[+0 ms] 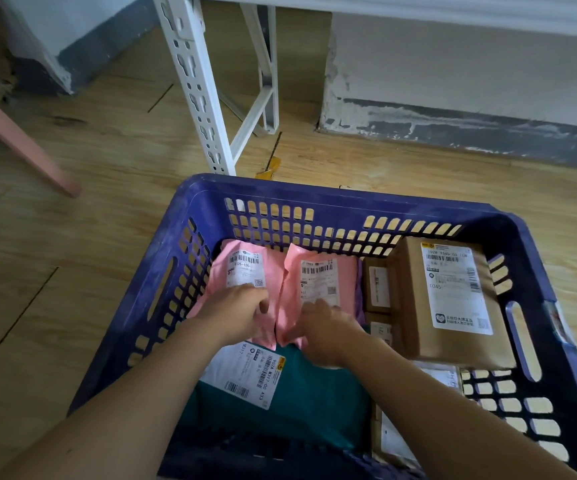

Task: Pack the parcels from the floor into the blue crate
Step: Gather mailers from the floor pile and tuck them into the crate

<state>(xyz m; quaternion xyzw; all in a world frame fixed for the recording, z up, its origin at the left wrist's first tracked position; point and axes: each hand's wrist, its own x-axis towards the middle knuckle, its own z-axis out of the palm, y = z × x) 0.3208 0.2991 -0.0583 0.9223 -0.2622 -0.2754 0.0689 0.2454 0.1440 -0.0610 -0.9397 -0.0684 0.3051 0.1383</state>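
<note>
– Crate [339,206] contents?
– Pink bag [242,268] pinched in left hand [235,313]; second pink bag [318,275] gripped by right hand [325,334].
– Others?
– Teal bag [314,403] beneath both wrists; box [449,299] right of right hand. All lie inside crate, labels up.

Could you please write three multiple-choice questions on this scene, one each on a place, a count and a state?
1. Where in the blue crate does the big brown box lie? A) right side B) left side C) outside it
2. How many pink parcels are in the crate? A) one B) two C) four
3. What are the left hand and right hand doing? A) hanging idle B) lifting the crate C) each touching a pink parcel
Answers: 1 A, it sits by the right wall; 2 B, the left pink parcel and right pink parcel lie side by side; 3 C, one hand is on each.
</note>
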